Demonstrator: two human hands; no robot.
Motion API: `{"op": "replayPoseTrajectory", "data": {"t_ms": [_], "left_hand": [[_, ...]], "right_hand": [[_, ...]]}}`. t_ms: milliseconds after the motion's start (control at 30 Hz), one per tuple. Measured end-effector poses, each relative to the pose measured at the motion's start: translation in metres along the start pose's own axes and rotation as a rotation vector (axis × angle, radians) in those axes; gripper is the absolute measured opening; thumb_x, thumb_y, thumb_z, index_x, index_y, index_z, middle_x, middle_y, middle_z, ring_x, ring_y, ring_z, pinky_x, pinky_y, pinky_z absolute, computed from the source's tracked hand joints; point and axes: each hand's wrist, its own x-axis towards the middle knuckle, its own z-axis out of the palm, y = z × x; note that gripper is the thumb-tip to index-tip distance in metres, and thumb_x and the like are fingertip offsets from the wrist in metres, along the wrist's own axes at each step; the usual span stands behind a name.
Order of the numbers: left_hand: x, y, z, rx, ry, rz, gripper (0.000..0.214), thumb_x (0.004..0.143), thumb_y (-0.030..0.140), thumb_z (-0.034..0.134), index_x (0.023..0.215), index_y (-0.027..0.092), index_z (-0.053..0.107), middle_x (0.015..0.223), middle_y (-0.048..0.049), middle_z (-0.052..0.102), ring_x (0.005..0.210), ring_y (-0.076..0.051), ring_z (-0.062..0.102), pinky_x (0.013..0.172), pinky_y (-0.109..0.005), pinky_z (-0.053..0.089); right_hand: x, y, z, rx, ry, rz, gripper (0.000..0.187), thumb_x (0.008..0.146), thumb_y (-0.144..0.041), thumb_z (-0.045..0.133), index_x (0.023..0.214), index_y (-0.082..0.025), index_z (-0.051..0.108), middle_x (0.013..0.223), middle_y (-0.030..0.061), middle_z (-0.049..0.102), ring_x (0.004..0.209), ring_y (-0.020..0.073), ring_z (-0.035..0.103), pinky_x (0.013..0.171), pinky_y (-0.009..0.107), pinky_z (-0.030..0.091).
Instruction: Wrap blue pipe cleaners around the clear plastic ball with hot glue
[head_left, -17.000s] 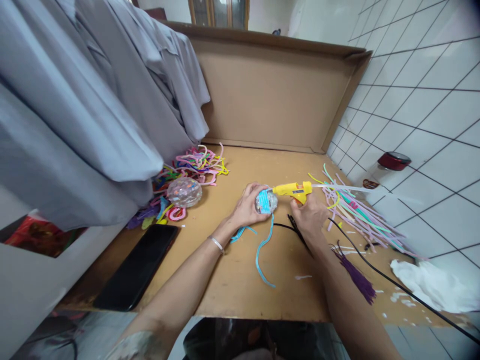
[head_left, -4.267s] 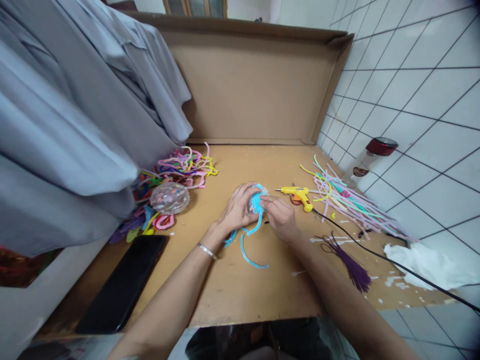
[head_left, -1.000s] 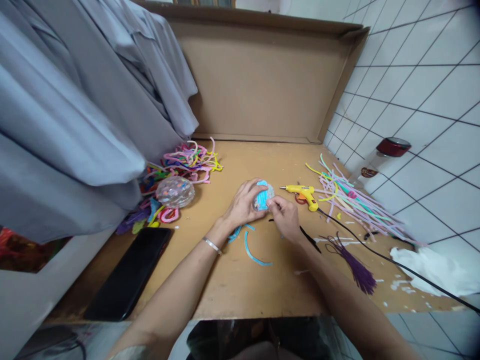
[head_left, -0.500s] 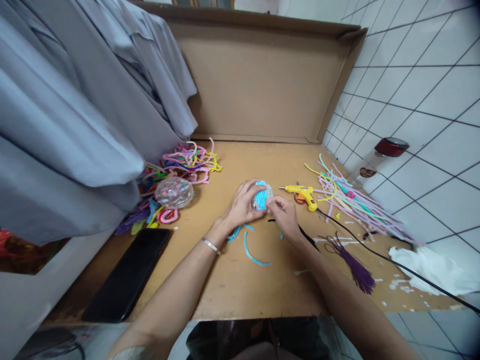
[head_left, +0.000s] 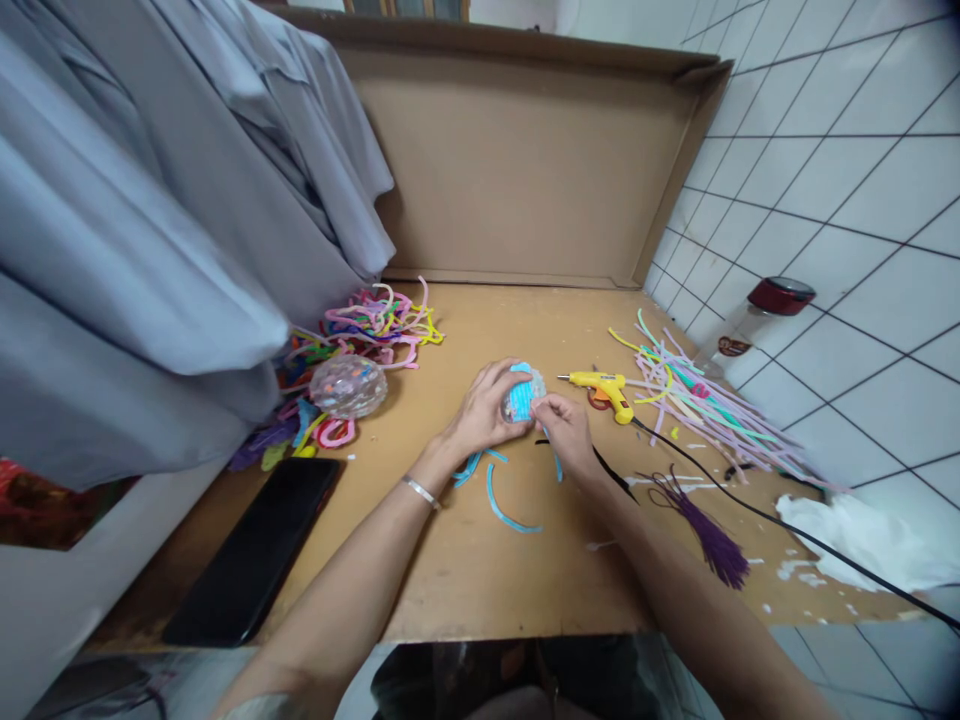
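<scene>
My left hand (head_left: 484, 410) cups a small clear ball (head_left: 523, 395) partly wrapped in a light blue pipe cleaner, held just above the wooden table (head_left: 480, 560). My right hand (head_left: 564, 432) pinches the blue pipe cleaner (head_left: 556, 462) against the ball's right side. The strand's loose tail (head_left: 504, 505) curls on the table below both hands. A yellow glue gun (head_left: 602, 387) lies on the table just right of my right hand.
A second clear ball (head_left: 349, 385) sits by a heap of coloured pipe cleaners (head_left: 375, 325) at left. Straight pipe cleaners (head_left: 705, 405) fan out at right. A black phone (head_left: 255, 550), a purple tassel (head_left: 709, 535), a black cord (head_left: 787, 530), white cloth (head_left: 862, 535), a red-lidded jar (head_left: 757, 320) and hanging grey shirts (head_left: 150, 220) surround the spot.
The glue gun, held to the ball at first, now lies on the table. My right hand has gone to pinching the blue strand on the ball; in the last second the hands barely moved.
</scene>
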Motion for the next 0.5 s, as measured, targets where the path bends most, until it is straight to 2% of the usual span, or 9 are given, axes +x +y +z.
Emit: {"op": "replayPoseTrajectory", "data": {"t_ms": [200, 333, 500], "left_hand": [[0.0, -0.0012, 0.001, 0.003, 0.006, 0.003, 0.062, 0.072, 0.039, 0.074, 0.127, 0.02, 0.054, 0.141, -0.0163, 0.047, 0.132, -0.032, 0.047, 0.11, -0.05, 0.04], [-0.0002, -0.001, 0.0005, 0.004, -0.001, -0.002, 0.063, 0.071, 0.038, 0.075, 0.128, 0.021, 0.053, 0.141, -0.0153, 0.047, 0.132, -0.032, 0.048, 0.11, -0.05, 0.04], [-0.0009, -0.0019, 0.0001, 0.013, 0.005, -0.008, 0.065, 0.07, 0.036, 0.076, 0.129, 0.021, 0.052, 0.141, -0.0157, 0.048, 0.132, -0.032, 0.047, 0.109, -0.051, 0.041]], "right_hand": [[0.0004, -0.0019, 0.0003, -0.007, -0.013, 0.014, 0.029, 0.076, -0.042, 0.052, 0.056, -0.021, 0.05, 0.05, -0.0056, 0.045, 0.051, 0.0106, 0.041, 0.053, 0.024, 0.032], [-0.001, -0.0047, -0.0022, -0.082, -0.034, -0.005, 0.034, 0.081, -0.046, 0.049, 0.06, -0.02, 0.054, 0.051, -0.0046, 0.05, 0.05, 0.0106, 0.043, 0.052, 0.024, 0.032], [-0.0044, -0.0081, -0.0052, -0.152, 0.079, -0.093, 0.03, 0.087, -0.044, 0.047, 0.077, -0.019, 0.061, 0.061, -0.0027, 0.056, 0.058, 0.0133, 0.051, 0.058, 0.026, 0.039]]}}
